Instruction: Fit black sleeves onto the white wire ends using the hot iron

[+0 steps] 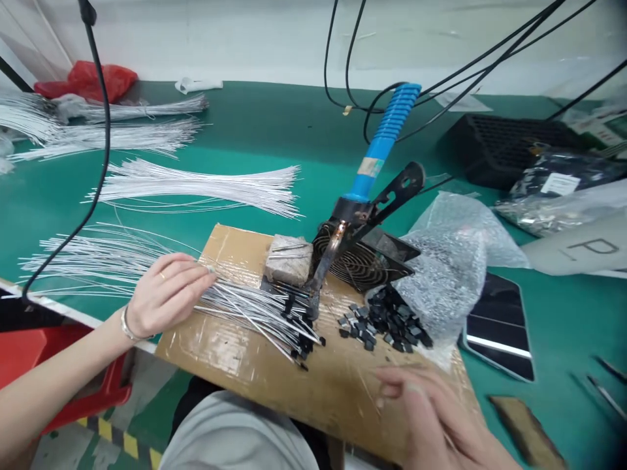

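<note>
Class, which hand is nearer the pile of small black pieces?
Right. The right hand is on the near side of the pile; the left hand is farther left, at the white wires.

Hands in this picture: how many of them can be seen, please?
2. The left hand is on the white wires; the right hand is over the cardboard, on the near side of the loose black pieces. No other hand shows.

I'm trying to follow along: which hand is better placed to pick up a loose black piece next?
Probably the right hand: it is nearer the pile of black pieces, though whether it holds anything is unclear. The left hand is farther off, over the white wires.
</note>
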`<move>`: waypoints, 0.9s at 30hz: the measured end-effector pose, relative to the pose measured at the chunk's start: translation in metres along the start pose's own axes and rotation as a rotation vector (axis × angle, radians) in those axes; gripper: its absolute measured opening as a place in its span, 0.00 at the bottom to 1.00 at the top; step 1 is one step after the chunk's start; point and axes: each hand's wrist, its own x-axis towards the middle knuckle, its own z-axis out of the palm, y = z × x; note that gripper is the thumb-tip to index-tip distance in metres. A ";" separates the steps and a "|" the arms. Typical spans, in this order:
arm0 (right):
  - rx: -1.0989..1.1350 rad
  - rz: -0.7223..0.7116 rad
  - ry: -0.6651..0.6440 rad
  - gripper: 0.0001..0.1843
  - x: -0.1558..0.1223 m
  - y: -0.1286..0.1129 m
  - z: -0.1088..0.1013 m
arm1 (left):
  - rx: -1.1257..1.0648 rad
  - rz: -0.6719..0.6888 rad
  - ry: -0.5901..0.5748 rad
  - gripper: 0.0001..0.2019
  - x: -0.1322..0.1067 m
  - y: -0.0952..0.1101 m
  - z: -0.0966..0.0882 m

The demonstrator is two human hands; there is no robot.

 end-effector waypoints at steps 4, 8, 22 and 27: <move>0.071 -0.143 -0.285 0.04 0.011 -0.031 0.018 | -0.096 -0.020 -0.058 0.15 -0.005 0.022 0.002; 0.123 -0.226 -0.265 0.08 0.013 -0.033 0.026 | -0.164 -0.029 -0.068 0.15 -0.005 0.031 0.005; 0.182 -0.154 -0.314 0.04 0.014 -0.029 0.008 | -0.204 0.066 -0.057 0.09 0.007 0.035 0.011; 0.271 0.133 -0.518 0.12 -0.001 -0.036 0.018 | -0.175 0.106 -0.103 0.10 0.001 0.034 0.014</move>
